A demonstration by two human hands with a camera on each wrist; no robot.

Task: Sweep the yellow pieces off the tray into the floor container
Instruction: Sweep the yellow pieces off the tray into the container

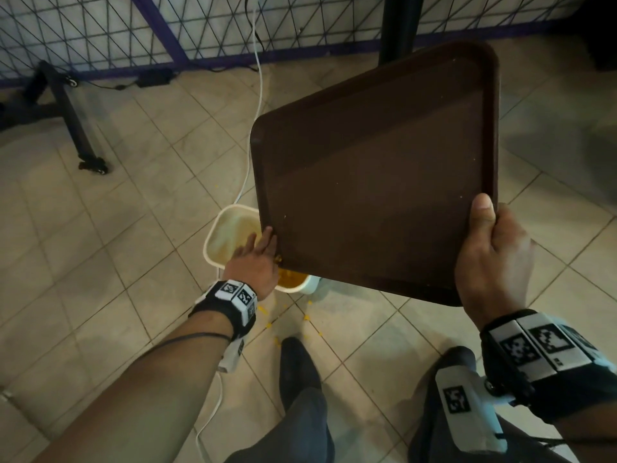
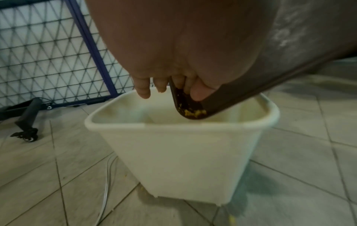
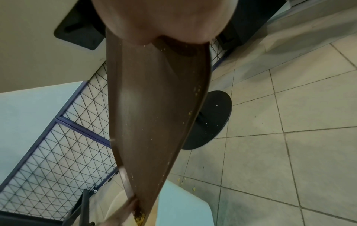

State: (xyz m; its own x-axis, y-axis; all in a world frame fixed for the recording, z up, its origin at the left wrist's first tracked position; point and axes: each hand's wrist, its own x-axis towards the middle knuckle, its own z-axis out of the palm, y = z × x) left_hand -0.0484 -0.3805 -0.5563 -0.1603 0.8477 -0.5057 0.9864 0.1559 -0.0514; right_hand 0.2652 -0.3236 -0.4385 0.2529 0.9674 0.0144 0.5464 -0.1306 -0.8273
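Observation:
My right hand [image 1: 490,259] grips the near right corner of the brown tray [image 1: 384,178], thumb on top, and holds it tilted down to the left. Its low corner hangs over the white floor container [image 1: 209,242]. My left hand [image 1: 257,252] lies with straight fingers against that low corner. In the left wrist view a small clump of yellow pieces [image 2: 195,113] clings inside the corner of the tray [image 2: 309,38], just above the container [image 2: 183,152]. More yellow pieces [image 1: 292,280] lie inside the container. The right wrist view shows the tray [image 3: 154,107] almost edge-on with only specks on it.
A few yellow pieces [image 1: 268,325] lie scattered on the tiled floor beside the container, near my shoe [image 1: 297,369]. A white cable [image 1: 258,95] runs past the container. A wire mesh fence [image 1: 100,35], a black wheeled leg [image 1: 76,128] and a round black table base [image 3: 208,119] stand behind.

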